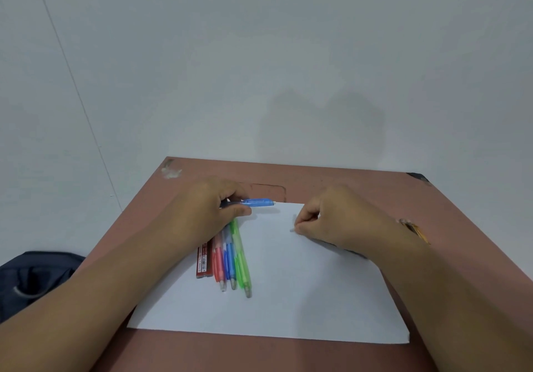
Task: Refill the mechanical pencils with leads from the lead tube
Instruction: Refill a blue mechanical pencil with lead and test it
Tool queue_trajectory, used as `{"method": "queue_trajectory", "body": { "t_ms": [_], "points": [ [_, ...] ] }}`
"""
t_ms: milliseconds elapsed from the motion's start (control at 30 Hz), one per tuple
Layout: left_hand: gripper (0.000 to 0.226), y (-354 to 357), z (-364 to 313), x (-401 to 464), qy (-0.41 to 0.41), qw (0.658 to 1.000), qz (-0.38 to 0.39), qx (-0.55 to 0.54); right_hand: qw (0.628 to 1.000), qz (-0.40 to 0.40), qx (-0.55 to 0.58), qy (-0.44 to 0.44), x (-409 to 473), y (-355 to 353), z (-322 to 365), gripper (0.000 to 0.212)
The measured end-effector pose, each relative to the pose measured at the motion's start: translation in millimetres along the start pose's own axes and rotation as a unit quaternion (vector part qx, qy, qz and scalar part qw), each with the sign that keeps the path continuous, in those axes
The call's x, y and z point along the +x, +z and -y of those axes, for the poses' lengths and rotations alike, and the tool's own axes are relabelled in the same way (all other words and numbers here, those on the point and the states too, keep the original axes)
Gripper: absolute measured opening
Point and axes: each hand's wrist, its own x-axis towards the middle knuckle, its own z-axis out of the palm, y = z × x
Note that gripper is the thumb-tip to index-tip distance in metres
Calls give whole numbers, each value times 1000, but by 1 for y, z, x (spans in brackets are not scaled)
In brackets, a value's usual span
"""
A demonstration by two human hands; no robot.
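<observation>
Lead tube lies shut; left hand grips blue pencil, right hand pinches something tiny.

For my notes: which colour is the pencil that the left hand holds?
Blue: the pencil in the left hand, seen in the head view.

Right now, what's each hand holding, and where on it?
Left hand grips the blue pencil by its tip-end half. Right hand pinches something small and pale at its fingertips; can't tell what.
</observation>
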Motion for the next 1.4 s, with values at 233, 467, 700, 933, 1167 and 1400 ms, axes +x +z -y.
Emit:
{"method": "queue_trajectory", "body": {
  "t_ms": [233, 467, 700, 933, 1167, 1400],
  "points": [
    [19, 9, -8, 7, 26, 999, -20, -5, 980, -120, 155, -29, 0, 1, 3, 16],
    [26, 12, -13, 12, 66, 997, -30, 8, 966, -157, 203, -13, 9, 5, 3, 11],
    [26, 6, -3, 13, 22, 999, -13, 20, 977, -142, 154, 49, 15, 10, -11, 13],
    [26, -3, 9, 10, -53, 997, 46, -41, 988, -110, 96, 57, 16, 16, -10, 11],
    [15, -23, 36, 7, -111, 994, 7, 23, 993, -91, 55, 42, 16, 15, -9, 9],
    [11, -33, 55, 6, -112, 994, -7, -6, 982, -88, -83, -145, 15, 14, 38, 28]
  ]
}}
